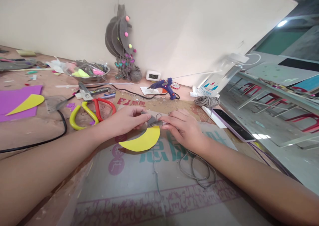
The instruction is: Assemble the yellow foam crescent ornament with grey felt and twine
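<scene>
My left hand [128, 119] is closed, thumb and fingers pinching a small grey felt-like piece [152, 121] above the cardboard. From the other side, the fingertips of my right hand [184, 128] close on the right end of this grey piece, where something small and shiny shows; its kind I cannot make out. A yellow crescent-shaped cutout [143, 140] hangs or lies just below the grey piece, its pointed end to the left. Whether the two are joined I cannot tell. Loops of thin grey cord [196, 174] lie by my right wrist.
Yellow-and-red-handled scissors [84, 114] and purple sheets [17, 101] lie left. Behind are a blue glue gun [164, 85] with its cable, a bowl of scraps [89, 75], and a grey hanging ornament [122, 37]. A cord ball [206, 101], phone [233, 124] and bottle [216, 75] stand right.
</scene>
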Tool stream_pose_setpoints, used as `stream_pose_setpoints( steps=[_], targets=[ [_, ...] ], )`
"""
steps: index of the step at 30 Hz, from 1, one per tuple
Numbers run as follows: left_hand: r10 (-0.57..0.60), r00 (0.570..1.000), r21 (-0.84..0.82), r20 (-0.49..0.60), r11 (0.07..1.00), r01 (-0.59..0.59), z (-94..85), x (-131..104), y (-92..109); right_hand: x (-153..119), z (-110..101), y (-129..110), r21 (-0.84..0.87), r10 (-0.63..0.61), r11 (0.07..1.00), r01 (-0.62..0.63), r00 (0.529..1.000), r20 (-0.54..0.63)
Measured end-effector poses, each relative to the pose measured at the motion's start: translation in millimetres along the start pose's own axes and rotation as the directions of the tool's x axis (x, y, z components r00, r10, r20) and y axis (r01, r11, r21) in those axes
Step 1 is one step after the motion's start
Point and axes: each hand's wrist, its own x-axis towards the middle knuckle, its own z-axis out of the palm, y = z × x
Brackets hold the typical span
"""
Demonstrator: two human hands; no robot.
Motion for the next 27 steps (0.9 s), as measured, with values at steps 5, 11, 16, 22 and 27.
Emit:
stream_pose_setpoints(
  steps=[5, 11, 16, 22, 27],
  targets=[
    [-0.017, 1.000, -0.012, -0.005, 1.000, 0.017, -0.6, -0.1, -0.4, 0.3, -2.4, -0.6, 0.042, 0.034, 0.999, -0.032, 0.999, -0.041],
    [-0.008, 1.000, 0.006, 0.005, 1.000, 0.008, -0.1, -1.1, 2.2, -0.3, -0.3, 1.4, 0.001, 0.020, 1.000, -0.020, 1.000, -0.008],
    [-0.009, 1.000, -0.001, 0.011, 1.000, 0.009, 0.3, -1.0, 2.5, -0.7, -0.5, 2.3, -0.011, 0.022, 1.000, -0.022, 1.000, -0.002],
    [0.005, 1.000, -0.014, 0.023, 1.000, -0.005, -1.7, -1.6, 1.7, 0.0, -3.0, 2.4, 0.003, 0.007, 1.000, -0.007, 0.999, -0.037],
    [-0.001, 1.000, -0.043, 0.026, 0.999, 0.002, -1.6, -2.0, 2.2, -0.6, -3.2, 1.6, -0.007, 0.005, 1.000, -0.005, 0.999, -0.043]
  ],
)
